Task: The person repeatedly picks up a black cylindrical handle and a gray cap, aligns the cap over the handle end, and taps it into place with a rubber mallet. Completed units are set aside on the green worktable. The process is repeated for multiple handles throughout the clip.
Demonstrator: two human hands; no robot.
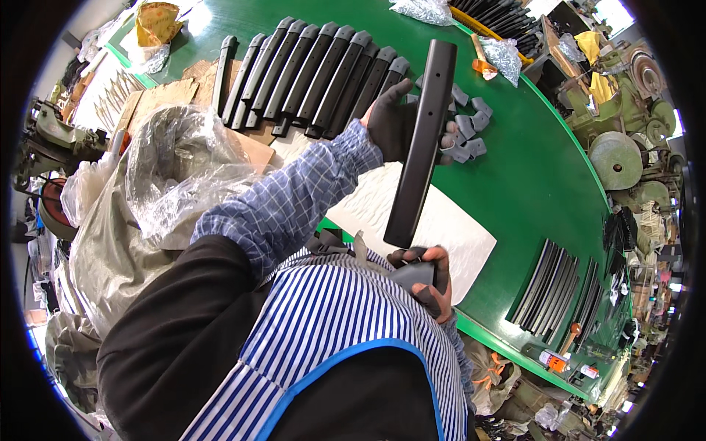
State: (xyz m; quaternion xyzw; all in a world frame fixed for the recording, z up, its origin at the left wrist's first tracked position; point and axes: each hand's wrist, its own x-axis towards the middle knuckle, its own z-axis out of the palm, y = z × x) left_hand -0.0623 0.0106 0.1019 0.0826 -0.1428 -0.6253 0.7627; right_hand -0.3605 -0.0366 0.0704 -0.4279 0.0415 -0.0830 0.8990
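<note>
A long black bar [421,158] with small holes stands slanted in front of me. My left hand [393,123], in a dark glove with bare fingertips, is closed round its upper half. Below the bar's lower end, my right hand [435,283] has its fingers curled round a grey plastic end cap [412,275]. Cap and bar are apart. Just beyond the left hand lie several loose grey end caps [471,126]. To the left rests a row of black bars [305,77], many with grey caps on their far ends.
The green table [529,176] carries a white sheet [460,235] under my hands. More dark bars [548,290] lie at the right. A hammer [482,62] is near the far edge. Clear plastic wrapping [184,169] heaps at my left, and green machinery [618,158] stands beyond the table.
</note>
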